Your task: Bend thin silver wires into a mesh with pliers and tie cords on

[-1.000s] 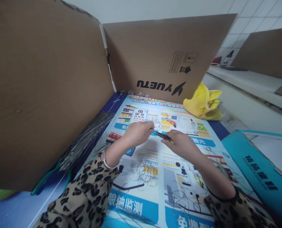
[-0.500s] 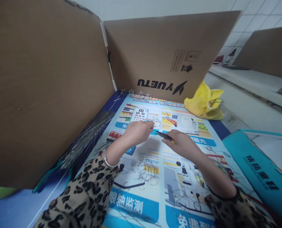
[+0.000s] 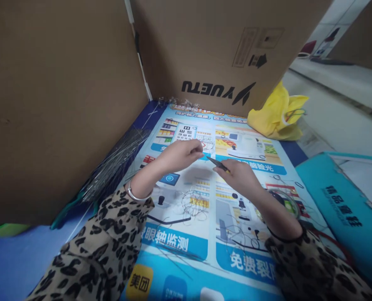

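My left hand [image 3: 186,154] is closed in a pinch above the printed poster. Fine wire [image 3: 207,144] curls beside its knuckles and seems to run from the fingers, though the grip itself is hidden. My right hand [image 3: 238,174] is wrapped round pointed pliers [image 3: 217,163], whose dark jaws look closed and point at the left fingertips with a small gap between. A tangle of wire loops [image 3: 194,203] lies on the poster below the hands. More loose wire [image 3: 245,234] is scattered under my right forearm.
Long straight wires [image 3: 118,163] lie in a bundle along the left cardboard panel [image 3: 63,104]. Another cardboard panel [image 3: 205,50] stands across the back, small wire pieces [image 3: 179,102] at its foot. A yellow bag [image 3: 273,115] and a teal box [image 3: 339,209] sit right.
My view has tilted down, so the panels and bag sit higher or are cut off. Both hands stay close together; the pliers still point at my left fingers.
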Available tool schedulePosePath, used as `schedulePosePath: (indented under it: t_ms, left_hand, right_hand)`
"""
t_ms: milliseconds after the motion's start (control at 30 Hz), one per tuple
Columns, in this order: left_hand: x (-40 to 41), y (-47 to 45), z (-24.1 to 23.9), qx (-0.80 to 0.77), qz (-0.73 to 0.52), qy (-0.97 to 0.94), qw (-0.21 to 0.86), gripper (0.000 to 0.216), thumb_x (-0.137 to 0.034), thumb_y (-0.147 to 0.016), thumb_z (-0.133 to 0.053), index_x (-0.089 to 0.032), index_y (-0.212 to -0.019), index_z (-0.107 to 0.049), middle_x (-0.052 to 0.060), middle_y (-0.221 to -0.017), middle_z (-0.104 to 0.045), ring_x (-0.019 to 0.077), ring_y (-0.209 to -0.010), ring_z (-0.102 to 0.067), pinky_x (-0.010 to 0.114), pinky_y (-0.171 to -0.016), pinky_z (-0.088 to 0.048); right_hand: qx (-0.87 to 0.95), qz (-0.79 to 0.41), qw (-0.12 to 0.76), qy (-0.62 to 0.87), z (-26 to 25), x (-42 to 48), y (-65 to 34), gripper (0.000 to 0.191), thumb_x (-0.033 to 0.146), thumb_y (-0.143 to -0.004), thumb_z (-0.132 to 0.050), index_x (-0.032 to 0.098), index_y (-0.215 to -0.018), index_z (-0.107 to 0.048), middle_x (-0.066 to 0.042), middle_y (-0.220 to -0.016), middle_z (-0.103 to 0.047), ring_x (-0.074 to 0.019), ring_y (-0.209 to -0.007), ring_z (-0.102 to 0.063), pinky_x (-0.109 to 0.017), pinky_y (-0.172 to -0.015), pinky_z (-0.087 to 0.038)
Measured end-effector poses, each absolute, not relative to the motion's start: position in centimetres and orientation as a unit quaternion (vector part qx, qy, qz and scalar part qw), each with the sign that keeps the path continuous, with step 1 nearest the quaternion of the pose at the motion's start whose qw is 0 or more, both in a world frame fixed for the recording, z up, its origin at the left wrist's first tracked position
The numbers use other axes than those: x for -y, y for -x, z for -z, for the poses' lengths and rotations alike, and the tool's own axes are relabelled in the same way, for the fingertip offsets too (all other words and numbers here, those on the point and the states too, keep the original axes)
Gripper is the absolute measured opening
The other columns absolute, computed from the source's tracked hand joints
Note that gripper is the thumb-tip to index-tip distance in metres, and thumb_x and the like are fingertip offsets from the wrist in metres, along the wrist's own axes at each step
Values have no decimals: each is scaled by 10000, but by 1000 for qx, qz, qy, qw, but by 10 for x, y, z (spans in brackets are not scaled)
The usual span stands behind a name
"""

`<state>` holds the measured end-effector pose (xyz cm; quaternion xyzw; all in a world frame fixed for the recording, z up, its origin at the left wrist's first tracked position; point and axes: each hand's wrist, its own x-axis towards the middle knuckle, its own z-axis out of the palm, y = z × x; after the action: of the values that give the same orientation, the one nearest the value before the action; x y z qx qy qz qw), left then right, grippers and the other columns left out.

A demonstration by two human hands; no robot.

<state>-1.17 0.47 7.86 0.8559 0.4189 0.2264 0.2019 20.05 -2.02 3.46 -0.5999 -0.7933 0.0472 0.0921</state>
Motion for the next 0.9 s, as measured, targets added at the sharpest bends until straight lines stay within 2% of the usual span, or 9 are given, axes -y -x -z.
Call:
schedulePosePath:
  t_ms: [200,433,533,733,900]
  left_hand:
    - [5,33,-75,-381,-187,-846,323,170,-292,-828,-470,-156,-821,-572,-8,-711,-578,94,-640,-512,208,-592,-380]
    - [6,47,-65,-223,-31,-891,394,270,-291,-691,-668,-167,-912,-577,51,-979,-565,147,-867,-527,247,-769,-404]
    - [8,44,-56,-235,-10,-889,393,271,-245,-679,-672,-181,-924,-573,40,-963,-558,145,-834,-522,241,-731,-397]
    - [14,40,-42,-284,-36,-863,417,88,-202,-754,-568,-180,-839,-566,-12,-772,-568,104,-678,-503,209,-609,-365]
    - [14,41,-33,-283,-86,-851,435,101,-199,-735,-604,-164,-822,-566,-12,-761,-558,90,-669,-492,203,-610,-374]
  right_hand:
    - [793,-46,128,594,-14,32,-203,313,428,-848,-397,189,-761,-580,-38,-756,-613,-163,-686,-549,-254,-576,-325]
    - [830,-56,170,529,3,49,-207,291,401,-858,-410,180,-823,-597,-43,-769,-607,-156,-719,-555,-246,-621,-371]
    - [835,-46,172,520,5,55,-210,265,371,-856,-427,175,-849,-604,-53,-781,-607,-161,-742,-557,-244,-635,-380]
    - [843,-35,175,507,11,63,-216,236,307,-850,-435,173,-926,-613,-66,-798,-608,-175,-789,-558,-252,-682,-397]
    - [843,-34,191,502,15,63,-217,238,294,-843,-440,166,-941,-615,-74,-807,-615,-179,-798,-564,-260,-694,-409]
